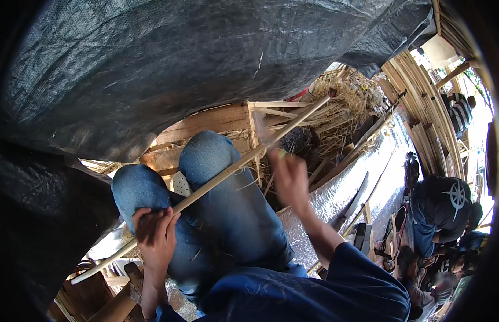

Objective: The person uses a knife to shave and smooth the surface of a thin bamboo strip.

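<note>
A long pale wooden pole [222,174], possibly bamboo, lies slantwise across my knees, running from lower left to upper right. My left hand [155,236] is closed on it beside my left knee. Above my right thigh, my right hand [291,180] is closed and smeared by motion, close to the pole's upper half. It grips what looks like a knife [262,127], whose blurred blade crosses the pole; a bit of yellow-green shows at the fist. Thin curled shavings [248,186] hang near the pole and lie on my blue jeans.
Dark tarpaulin [153,70] sags overhead and at left. Straw and shavings [346,99] heap beyond a wooden frame [206,122]. At right, a long blade [354,197] lies on a silvery sheet [375,161]. Stacked slats [421,102] and several people [440,209] are farther right.
</note>
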Tool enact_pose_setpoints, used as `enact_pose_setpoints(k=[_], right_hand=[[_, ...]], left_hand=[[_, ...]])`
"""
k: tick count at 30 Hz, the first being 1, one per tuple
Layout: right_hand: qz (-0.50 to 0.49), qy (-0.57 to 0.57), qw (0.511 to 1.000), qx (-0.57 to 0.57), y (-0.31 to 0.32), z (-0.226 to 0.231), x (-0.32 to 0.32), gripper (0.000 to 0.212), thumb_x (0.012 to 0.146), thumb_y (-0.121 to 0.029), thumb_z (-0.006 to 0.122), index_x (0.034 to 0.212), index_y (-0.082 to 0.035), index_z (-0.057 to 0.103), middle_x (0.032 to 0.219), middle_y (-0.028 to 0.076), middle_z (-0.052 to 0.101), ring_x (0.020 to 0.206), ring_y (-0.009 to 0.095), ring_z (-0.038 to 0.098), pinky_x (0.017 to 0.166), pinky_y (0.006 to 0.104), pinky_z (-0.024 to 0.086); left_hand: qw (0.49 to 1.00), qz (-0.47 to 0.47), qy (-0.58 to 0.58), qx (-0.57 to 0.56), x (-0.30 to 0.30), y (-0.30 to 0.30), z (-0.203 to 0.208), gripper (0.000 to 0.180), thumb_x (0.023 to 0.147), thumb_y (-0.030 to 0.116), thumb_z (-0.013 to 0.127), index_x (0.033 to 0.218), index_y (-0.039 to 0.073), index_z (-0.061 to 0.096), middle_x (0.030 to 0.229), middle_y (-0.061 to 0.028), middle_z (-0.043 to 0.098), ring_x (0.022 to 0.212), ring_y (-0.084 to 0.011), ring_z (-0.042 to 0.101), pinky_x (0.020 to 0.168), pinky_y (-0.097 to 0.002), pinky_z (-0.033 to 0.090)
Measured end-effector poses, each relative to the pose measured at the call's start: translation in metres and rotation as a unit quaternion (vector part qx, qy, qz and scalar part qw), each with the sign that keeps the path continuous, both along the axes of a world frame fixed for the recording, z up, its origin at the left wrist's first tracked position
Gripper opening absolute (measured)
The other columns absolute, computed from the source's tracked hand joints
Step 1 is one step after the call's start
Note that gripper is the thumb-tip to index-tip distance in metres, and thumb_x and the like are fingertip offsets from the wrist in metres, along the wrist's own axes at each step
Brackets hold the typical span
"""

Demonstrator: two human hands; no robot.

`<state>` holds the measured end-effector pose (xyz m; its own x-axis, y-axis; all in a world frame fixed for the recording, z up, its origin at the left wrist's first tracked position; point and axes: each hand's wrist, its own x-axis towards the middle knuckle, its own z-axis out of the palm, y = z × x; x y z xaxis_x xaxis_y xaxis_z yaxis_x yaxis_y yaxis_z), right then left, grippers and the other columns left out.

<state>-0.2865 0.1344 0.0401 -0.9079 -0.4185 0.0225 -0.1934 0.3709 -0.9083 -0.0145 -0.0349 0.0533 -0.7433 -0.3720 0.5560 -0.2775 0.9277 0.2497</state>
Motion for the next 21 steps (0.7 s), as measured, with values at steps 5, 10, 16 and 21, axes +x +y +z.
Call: enact_pose_setpoints(k=[5, 10, 16, 21], right_hand=[[0.000, 0.053, 0.996, -0.069, -0.011, 0.007, -0.010, 0.043, 0.096, -0.027, 0.048, 0.065, 0.001, 0.055, 0.045, 0.004, 0.043, 0.039, 0.011, 0.036, 0.038, 0.0292, 0.026], [-0.082, -0.010, 0.995, -0.049, -0.010, 0.001, -0.036, 0.047, 0.098, -0.038, 0.042, 0.064, -0.006, 0.049, 0.049, -0.003, 0.042, 0.039, 0.007, 0.034, 0.036, 0.0224, 0.027], [0.014, -0.034, 0.999, -0.015, -0.029, 0.020, -0.002, 0.041, 0.096, -0.030, 0.048, 0.072, 0.002, 0.057, 0.052, 0.003, 0.049, 0.048, 0.009, 0.043, 0.043, 0.0289, 0.033], [-0.082, 0.076, 0.994, 0.010, -0.023, 0.018, -0.078, 0.053, 0.096, -0.038, 0.046, 0.064, 0.003, 0.048, 0.049, 0.004, 0.037, 0.050, 0.011, 0.035, 0.047, 0.0328, 0.030]], left_hand=[[1.000, -0.012, 0.001, 0.009, 0.000, -0.009, 0.001, 0.018, 0.075, 0.005, 0.074, 0.089, 0.001, 0.063, 0.076, -0.0063, 0.064, 0.065, -0.0193, 0.059, 0.079, -0.0369, 0.044], [0.999, -0.015, 0.033, 0.033, -0.030, -0.008, 0.002, 0.016, 0.076, 0.005, 0.073, 0.088, 0.001, 0.064, 0.073, -0.0067, 0.065, 0.063, -0.0207, 0.060, 0.072, -0.0365, 0.049], [0.996, -0.006, 0.029, 0.079, -0.036, -0.014, 0.003, 0.014, 0.077, 0.009, 0.073, 0.085, 0.001, 0.064, 0.066, -0.0078, 0.062, 0.058, -0.0227, 0.060, 0.069, -0.0361, 0.050], [0.991, 0.011, -0.054, 0.123, -0.034, -0.009, 0.018, 0.016, 0.078, 0.008, 0.071, 0.089, -0.001, 0.064, 0.080, -0.0111, 0.065, 0.076, -0.0270, 0.062, 0.074, -0.0372, 0.048]])
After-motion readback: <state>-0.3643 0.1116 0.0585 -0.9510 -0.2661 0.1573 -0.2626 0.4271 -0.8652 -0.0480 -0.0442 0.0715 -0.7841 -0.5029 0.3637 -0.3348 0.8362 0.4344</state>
